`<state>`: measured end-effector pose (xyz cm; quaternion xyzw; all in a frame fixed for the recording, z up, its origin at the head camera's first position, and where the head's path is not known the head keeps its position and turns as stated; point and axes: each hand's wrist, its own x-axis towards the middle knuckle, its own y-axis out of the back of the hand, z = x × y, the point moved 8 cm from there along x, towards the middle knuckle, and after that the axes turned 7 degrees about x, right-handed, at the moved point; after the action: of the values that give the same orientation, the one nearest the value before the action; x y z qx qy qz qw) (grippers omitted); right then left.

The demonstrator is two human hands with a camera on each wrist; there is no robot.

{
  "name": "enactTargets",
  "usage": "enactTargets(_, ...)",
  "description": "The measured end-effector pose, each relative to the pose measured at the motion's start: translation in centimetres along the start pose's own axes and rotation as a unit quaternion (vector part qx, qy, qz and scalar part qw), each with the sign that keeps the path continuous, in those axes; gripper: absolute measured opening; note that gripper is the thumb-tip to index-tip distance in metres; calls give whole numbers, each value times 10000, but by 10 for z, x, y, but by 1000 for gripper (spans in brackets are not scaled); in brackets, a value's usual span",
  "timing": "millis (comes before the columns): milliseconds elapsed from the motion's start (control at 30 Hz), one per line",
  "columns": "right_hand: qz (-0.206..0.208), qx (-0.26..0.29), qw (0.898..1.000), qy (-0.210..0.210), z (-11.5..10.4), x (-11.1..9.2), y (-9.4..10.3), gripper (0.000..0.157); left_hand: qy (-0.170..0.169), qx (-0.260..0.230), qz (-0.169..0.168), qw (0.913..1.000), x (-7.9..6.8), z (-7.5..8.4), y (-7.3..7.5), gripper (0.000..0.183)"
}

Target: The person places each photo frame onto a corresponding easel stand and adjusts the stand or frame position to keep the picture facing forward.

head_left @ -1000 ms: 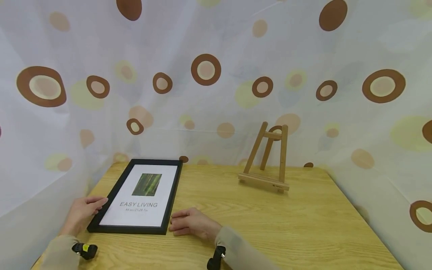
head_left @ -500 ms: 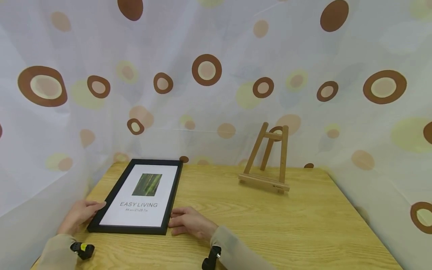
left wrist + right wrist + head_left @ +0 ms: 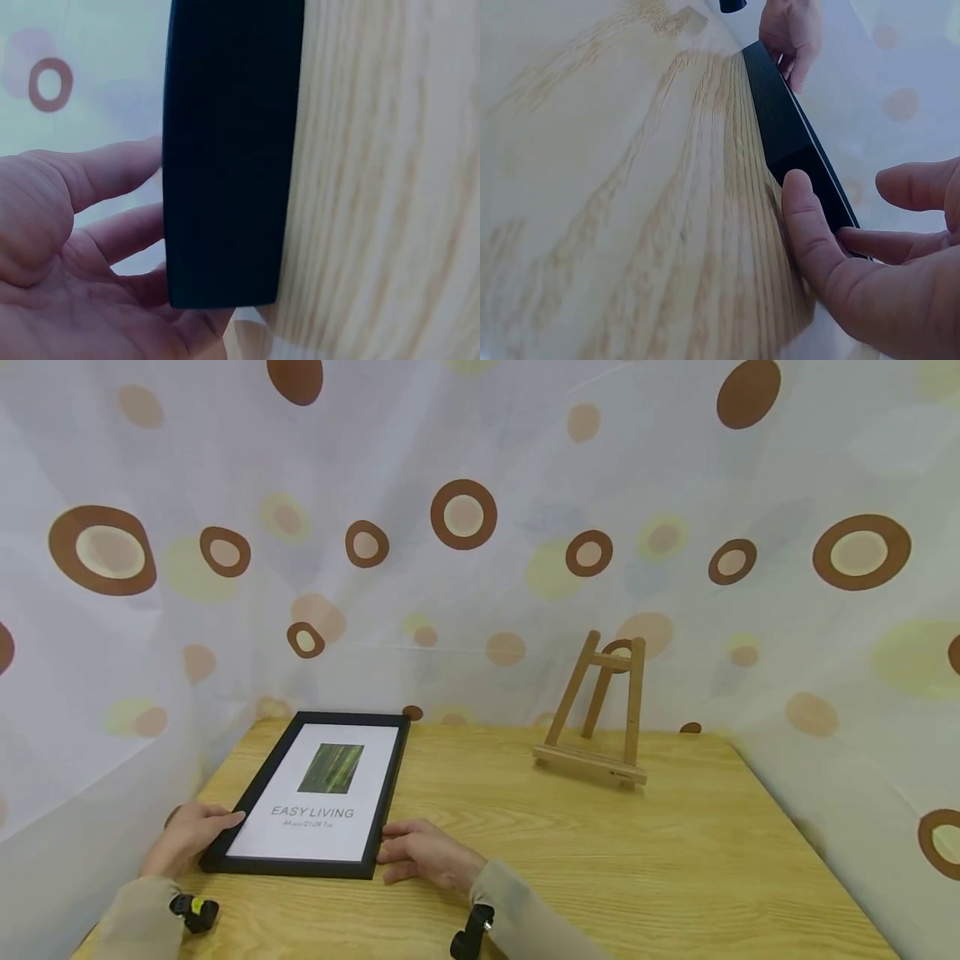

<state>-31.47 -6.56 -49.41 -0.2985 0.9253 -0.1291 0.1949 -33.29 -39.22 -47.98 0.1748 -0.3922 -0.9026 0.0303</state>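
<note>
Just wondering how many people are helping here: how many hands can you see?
2: the left hand at the left side of the black picture frame, and the right hand at its right side. No others show.

A beige left sleeve (image 3: 142, 920) and beige right sleeve (image 3: 528, 912) are worn; a yellow-marked black left camera (image 3: 195, 914) and black right camera (image 3: 472, 933) are fitted.

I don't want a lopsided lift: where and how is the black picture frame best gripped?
Probably by both long borders: left hand on the left border, coming from the left; right hand on the right border, from the right. The black picture frame lies face up, its thick outer edges reachable from both sides. Opposite holds nearer mid-length should balance better.
</note>
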Motion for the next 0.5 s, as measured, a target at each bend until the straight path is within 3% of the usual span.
enactTargets(233, 65, 2, 10000, -37, 0, -1, 1, 50, -109, 441, 83, 9989, 1, 6, -1, 63)
enactTargets(500, 232, -46, 9996, 179, -1, 2, 2, 48, -502, 346, 257, 9978, -6, 11, 2, 62)
